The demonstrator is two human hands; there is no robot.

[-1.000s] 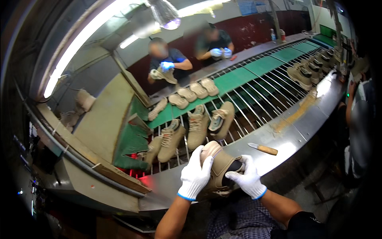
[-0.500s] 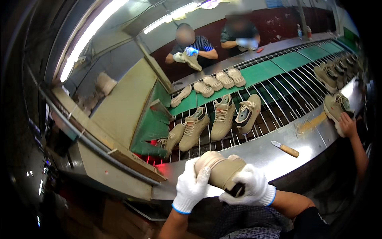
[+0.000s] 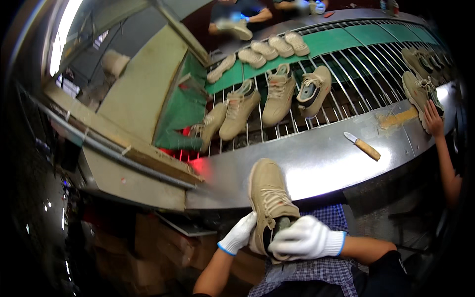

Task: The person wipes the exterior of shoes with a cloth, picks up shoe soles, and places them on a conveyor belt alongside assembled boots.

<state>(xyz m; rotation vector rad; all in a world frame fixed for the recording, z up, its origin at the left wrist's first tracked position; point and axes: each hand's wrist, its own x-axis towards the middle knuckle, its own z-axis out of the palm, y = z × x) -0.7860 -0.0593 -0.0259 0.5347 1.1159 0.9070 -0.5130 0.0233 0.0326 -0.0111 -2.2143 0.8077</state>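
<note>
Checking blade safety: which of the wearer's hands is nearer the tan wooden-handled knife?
Right: the right hand, at the opening of the beige laced shoe, is below and left of the knife; the left hand, on the shoe's left side, is farther.

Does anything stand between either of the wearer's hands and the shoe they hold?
Nothing visible except the white gloves. The left hand is against the left side of the shoe; the right hand is at its opening. The knife lies off to the right on the metal ledge.
</note>
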